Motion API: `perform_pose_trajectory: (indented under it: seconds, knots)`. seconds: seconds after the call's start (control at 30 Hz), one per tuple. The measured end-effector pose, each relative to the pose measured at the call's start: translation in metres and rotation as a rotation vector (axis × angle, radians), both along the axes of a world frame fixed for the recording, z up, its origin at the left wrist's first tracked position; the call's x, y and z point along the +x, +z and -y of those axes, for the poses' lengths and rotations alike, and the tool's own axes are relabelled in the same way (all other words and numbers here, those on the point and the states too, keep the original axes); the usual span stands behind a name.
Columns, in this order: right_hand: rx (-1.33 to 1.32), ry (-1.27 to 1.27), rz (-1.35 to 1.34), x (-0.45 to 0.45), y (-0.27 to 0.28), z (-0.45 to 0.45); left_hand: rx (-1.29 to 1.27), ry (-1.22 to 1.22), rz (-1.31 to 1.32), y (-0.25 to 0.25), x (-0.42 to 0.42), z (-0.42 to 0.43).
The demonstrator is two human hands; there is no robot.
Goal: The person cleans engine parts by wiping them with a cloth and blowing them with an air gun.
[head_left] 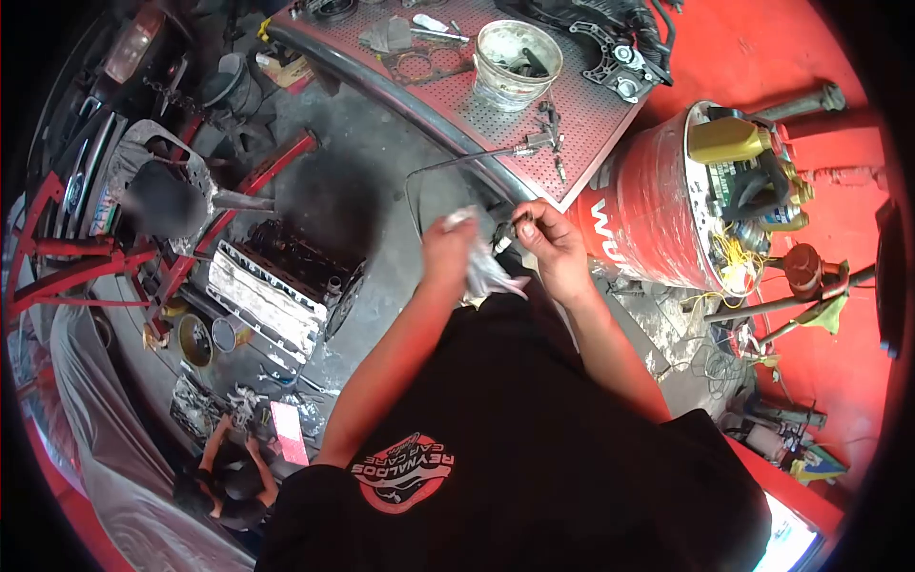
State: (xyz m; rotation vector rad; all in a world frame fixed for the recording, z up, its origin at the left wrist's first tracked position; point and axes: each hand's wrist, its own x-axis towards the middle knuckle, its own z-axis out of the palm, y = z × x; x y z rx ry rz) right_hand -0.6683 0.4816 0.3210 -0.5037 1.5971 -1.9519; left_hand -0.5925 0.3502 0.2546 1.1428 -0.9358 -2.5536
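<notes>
A pale, crumpled rag [484, 272] is bunched in my left hand [448, 250], its loose end hanging down in front of my dark shirt. Close beside it, my right hand [555, 250] pinches a small dark part [523, 221] between thumb and fingers; its kind is too small to make out. Both hands are in front of my body, near the edge of the red perforated workbench [448, 91]. A tool with a thin hose [541, 141] lies on the bench corner just beyond them.
On the bench stand a white bucket [515, 71] with dark parts and an engine cover [624, 67]. A red drum [643, 205] carrying a yellow bottle [729, 140] is at right. An engine block [267, 300] sits on the floor at left. Another person [233, 477] crouches at lower left.
</notes>
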Motion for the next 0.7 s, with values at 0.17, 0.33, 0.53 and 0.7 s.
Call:
perform_pose_trajectory:
  seconds: [0.17, 0.33, 0.53, 0.7]
  knots:
    - [-0.099, 0.139, 0.426, 0.014, 0.016, -0.015, -0.078, -0.088, -0.413, 0.064, 0.033, 0.024]
    - [-0.324, 0.132, 0.582, 0.037, -0.022, -0.013, -0.636, -0.34, -0.147, 0.049, 0.013, -0.031]
    - [0.158, 0.007, 0.037, 0.056, -0.019, -0.006, 0.085, -0.061, -0.119, 0.055, 0.022, -0.008]
    - [-0.103, 0.067, 0.832, 0.021, -0.054, -0.037, -0.244, -0.358, -0.144, 0.037, 0.014, -0.037]
